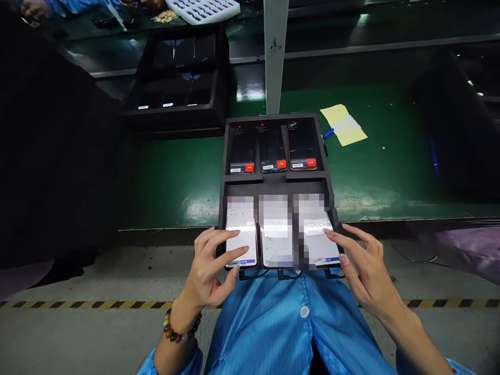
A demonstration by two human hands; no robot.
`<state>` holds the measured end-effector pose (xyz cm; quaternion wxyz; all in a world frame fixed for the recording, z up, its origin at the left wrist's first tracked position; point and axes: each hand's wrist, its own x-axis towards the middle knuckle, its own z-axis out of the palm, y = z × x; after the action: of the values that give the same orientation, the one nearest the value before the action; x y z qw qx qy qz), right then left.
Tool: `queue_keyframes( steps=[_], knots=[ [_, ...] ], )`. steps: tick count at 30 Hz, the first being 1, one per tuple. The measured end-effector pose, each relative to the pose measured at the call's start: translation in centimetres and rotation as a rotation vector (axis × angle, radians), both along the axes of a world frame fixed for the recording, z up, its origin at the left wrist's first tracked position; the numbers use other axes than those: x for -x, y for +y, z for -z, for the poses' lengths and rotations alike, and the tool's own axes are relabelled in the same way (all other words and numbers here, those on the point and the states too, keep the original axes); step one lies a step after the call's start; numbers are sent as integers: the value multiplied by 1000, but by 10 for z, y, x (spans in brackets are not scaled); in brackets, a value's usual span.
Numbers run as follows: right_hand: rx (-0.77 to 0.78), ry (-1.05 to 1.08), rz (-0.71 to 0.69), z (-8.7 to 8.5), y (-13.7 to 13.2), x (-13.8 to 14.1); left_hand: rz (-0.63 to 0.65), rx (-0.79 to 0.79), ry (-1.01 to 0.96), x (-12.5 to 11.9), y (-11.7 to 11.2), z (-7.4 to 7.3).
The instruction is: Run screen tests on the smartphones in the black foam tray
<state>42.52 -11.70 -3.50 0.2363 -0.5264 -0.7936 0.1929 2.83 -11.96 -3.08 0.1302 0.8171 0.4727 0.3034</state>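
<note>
In a black foam tray [274, 178] lie two rows of phones. The near row has a left phone [236, 242], a middle phone [277, 250] and a right phone [318, 242], all with bright white screens. My left hand [213, 263] spreads its fingers over the left phone, fingertips at its screen; I cannot tell whether each one touches. At the right phone's edge is my right hand [363, 268], fingers apart, with a fingertip at the screen and the thumb by the lower corner. Both hands hold nothing. Black cables [287, 276] plug into the near phones' lower ends.
Dark phones with red labels, among them a far middle phone [272, 148], fill the back row. Another phone tray [175, 117] stands back left on the green bench [175, 166]. A grey post [274, 57], yellow paper [339, 117] and blue pen [328, 133] are beyond. A co-worker's blue sleeve [84, 5] shows top left.
</note>
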Motion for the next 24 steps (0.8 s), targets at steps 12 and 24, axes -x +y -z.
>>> queue_keyframes(
  steps=[12, 24],
  knots=[
    [26, -47, -308, -24, 30, 68, 50, 16, 11, -4, 2, -7],
    [-16, 18, -130, -20, 27, 31, 43, 60, -59, -1, -3, -5]
  ],
)
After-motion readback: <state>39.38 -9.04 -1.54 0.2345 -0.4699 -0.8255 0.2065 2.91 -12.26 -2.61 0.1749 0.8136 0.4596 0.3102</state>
